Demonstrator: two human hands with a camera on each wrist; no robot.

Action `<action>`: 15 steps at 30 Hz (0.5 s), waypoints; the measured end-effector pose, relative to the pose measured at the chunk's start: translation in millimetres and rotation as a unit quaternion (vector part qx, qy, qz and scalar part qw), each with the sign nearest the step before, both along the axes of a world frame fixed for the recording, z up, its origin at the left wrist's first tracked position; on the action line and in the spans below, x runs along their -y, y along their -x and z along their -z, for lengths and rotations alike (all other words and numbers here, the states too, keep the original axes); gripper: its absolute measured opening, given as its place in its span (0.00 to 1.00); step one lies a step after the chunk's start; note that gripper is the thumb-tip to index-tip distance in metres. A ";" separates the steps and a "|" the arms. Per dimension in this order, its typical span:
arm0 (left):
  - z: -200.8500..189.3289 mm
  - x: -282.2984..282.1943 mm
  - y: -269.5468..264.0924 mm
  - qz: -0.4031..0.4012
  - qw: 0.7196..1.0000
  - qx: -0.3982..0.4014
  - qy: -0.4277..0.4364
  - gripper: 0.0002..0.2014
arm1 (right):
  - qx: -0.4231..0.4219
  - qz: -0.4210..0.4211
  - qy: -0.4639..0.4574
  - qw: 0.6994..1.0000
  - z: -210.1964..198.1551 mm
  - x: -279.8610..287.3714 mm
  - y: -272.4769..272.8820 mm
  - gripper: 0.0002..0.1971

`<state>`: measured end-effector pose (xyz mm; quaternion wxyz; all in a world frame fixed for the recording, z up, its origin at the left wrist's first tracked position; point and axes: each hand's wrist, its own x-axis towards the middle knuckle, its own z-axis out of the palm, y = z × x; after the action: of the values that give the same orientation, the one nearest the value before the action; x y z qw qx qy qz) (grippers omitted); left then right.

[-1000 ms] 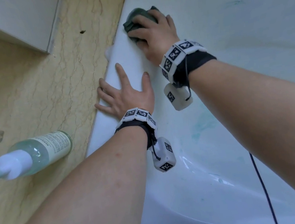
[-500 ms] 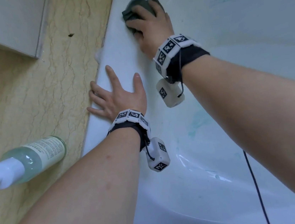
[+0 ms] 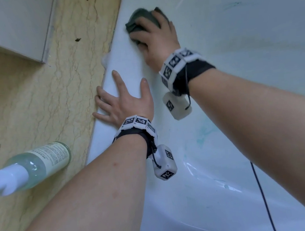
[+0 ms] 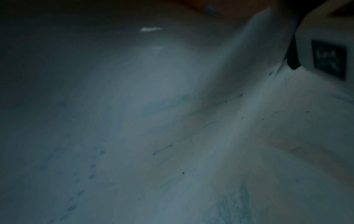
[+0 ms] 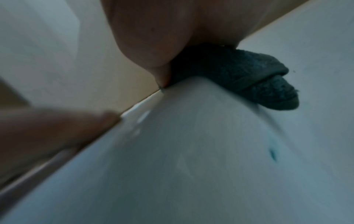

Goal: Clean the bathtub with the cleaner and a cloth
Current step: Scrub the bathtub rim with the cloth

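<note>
My right hand (image 3: 154, 36) grips a bunched dark grey-green cloth (image 3: 140, 21) and presses it onto the rim of the white bathtub (image 3: 122, 65). In the right wrist view the cloth (image 5: 249, 78) bulges out from under the palm over the rim's curve. My left hand (image 3: 125, 101) lies flat on the rim nearer to me, fingers spread and straight, holding nothing. The cleaner bottle (image 3: 38, 164), pale green with a white collar, lies on its side on the beige marble floor at the left. Teal smears (image 3: 205, 130) mark the tub's inner wall.
A white cabinet (image 3: 6, 25) stands at the top left over the marble floor (image 3: 39, 94). A thin black cable (image 3: 263, 197) hangs below my right forearm. The left wrist view is dark, showing only streaked tub surface (image 4: 172, 121).
The right hand keeps rubbing the cloth on the same stretch of rim, shifting slightly. The left hand stays planted. The head view has drifted a little.
</note>
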<state>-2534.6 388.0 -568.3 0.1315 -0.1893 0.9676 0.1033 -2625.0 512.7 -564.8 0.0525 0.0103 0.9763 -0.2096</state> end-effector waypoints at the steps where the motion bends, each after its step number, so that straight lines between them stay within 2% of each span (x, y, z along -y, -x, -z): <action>1: -0.5 -0.3 0.3 0.000 1.000 0.000 -0.001 0.39 | -0.003 -0.009 0.007 1.000 0.6 3.3 -10.0 0.18; 4: -0.8 0.0 0.9 0.001 1.000 -0.002 0.000 0.39 | -0.007 -0.012 0.024 1.000 1.6 4.2 -21.5 0.18; 11: 1.7 1.3 1.7 0.002 1.000 -0.008 -0.007 0.39 | 0.020 0.027 -0.016 0.999 -3.7 -12.0 13.3 0.20; 15: 2.7 1.6 1.2 0.005 1.000 -0.010 -0.014 0.39 | 0.010 0.061 0.045 0.997 1.4 -13.1 1.5 0.19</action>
<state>-2535.7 386.4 -571.0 0.1247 -0.1821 0.9682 0.1177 -2626.5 525.8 -566.2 0.0500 0.0691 0.9629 -0.2559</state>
